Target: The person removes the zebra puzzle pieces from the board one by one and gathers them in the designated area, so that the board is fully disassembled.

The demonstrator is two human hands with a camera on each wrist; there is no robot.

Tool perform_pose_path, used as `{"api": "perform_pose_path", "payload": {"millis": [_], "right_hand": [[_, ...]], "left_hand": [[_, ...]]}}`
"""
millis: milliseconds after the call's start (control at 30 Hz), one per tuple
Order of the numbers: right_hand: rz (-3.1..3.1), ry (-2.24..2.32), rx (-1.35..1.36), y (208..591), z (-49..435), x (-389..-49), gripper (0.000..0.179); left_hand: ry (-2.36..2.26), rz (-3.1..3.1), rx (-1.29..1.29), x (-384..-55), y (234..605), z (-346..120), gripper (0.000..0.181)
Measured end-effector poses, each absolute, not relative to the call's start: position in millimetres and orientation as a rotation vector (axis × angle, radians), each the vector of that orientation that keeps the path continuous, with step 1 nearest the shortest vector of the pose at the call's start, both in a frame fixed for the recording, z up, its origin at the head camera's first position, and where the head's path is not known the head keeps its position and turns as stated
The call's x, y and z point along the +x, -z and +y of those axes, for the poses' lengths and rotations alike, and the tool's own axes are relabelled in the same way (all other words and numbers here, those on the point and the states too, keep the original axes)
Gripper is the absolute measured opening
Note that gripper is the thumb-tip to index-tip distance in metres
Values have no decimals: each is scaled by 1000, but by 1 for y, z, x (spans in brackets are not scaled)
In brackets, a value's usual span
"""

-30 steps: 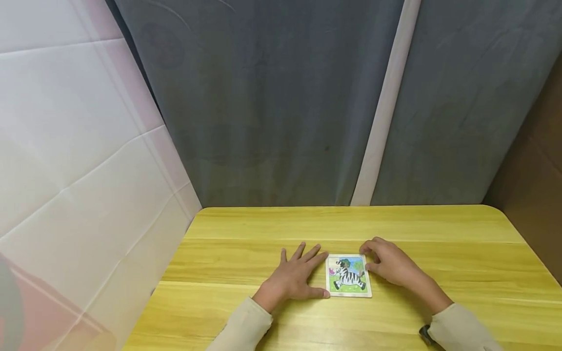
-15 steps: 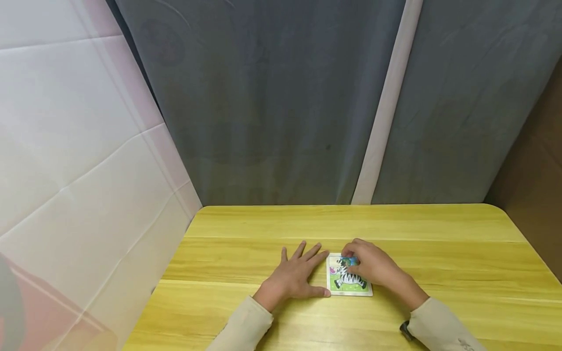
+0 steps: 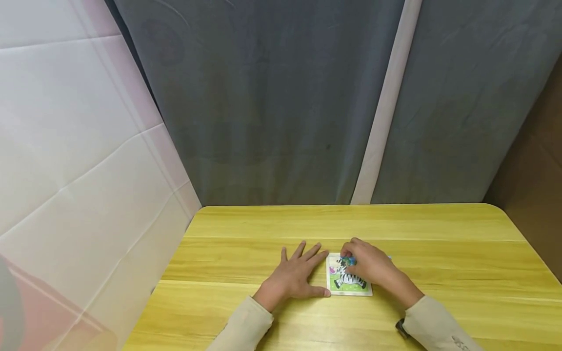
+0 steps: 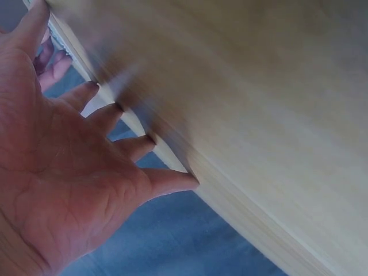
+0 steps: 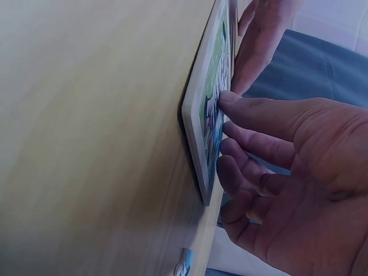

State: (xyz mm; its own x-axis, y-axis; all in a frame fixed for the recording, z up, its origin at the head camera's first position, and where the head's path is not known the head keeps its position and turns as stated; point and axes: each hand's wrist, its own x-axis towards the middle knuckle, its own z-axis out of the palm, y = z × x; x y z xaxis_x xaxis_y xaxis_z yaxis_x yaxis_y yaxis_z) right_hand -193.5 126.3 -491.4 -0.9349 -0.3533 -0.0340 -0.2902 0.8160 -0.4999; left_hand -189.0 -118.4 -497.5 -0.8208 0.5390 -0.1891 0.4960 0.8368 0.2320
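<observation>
A square zebra jigsaw puzzle with a pale border lies on the wooden table. My left hand is spread flat with straight fingers; its index fingertip and thumb rest against the puzzle's left edge. Over the puzzle's upper right part bends my right hand, covering that corner. In the right wrist view its thumb and curled fingers touch the picture face of the puzzle; I cannot tell whether they pinch a piece. On the table to the right lies a small blue puzzle piece, mostly hidden behind the right hand in the head view.
A grey curtain with a pale vertical strip hangs behind the table's far edge. White panels stand on the left, and a brown panel stands on the right.
My right hand has moved left from the puzzle's right edge onto its upper part, slightly further left since half a second ago. The blue piece now shows behind it. The left hand has stayed put.
</observation>
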Motion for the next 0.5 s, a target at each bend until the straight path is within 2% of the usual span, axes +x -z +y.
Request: {"api": "perform_pose_path", "payload": {"millis": [500], "right_hand": [[2857,753,-520,494,127,-197,29]], "left_hand": [[-266,2760,784,-190,497,-118,101]]}}
